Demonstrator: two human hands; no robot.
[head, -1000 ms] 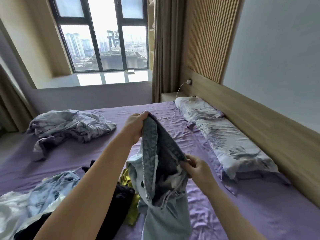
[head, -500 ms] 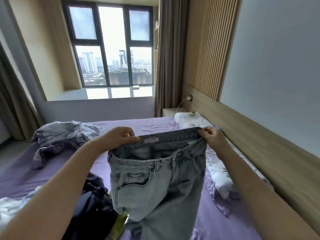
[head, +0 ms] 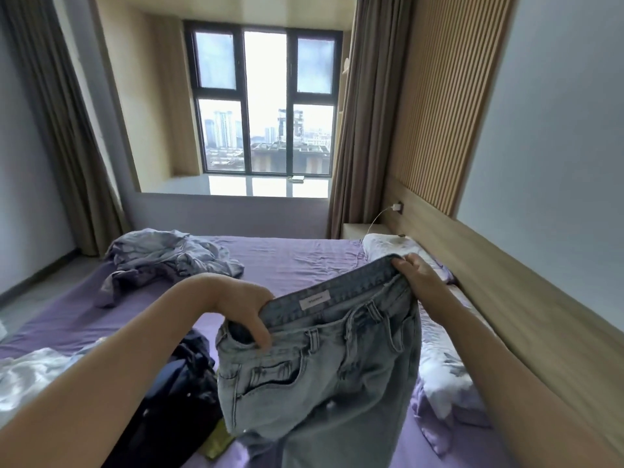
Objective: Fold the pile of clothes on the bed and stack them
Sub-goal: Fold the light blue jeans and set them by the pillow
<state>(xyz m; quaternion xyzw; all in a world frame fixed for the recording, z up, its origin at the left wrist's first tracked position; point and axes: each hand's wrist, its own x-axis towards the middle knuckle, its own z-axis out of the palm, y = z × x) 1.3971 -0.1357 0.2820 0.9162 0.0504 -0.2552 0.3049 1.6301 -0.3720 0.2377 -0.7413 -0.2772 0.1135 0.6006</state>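
Jeans (head: 324, 373) now tilted, right end higher; left hand (head: 243, 309), right hand (head: 417, 276) both pinch waistband

We hold the jeans (head: 324, 376) up by the waistband over the bed (head: 290, 261), left hand (head: 243, 309) and right hand (head: 417, 278) gripping its ends.

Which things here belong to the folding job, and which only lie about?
Job: light blue denim jeans, held at the waistband by left hand and right hand; dark navy clothes pile.
Lying about: floral pillow; white charger cable.
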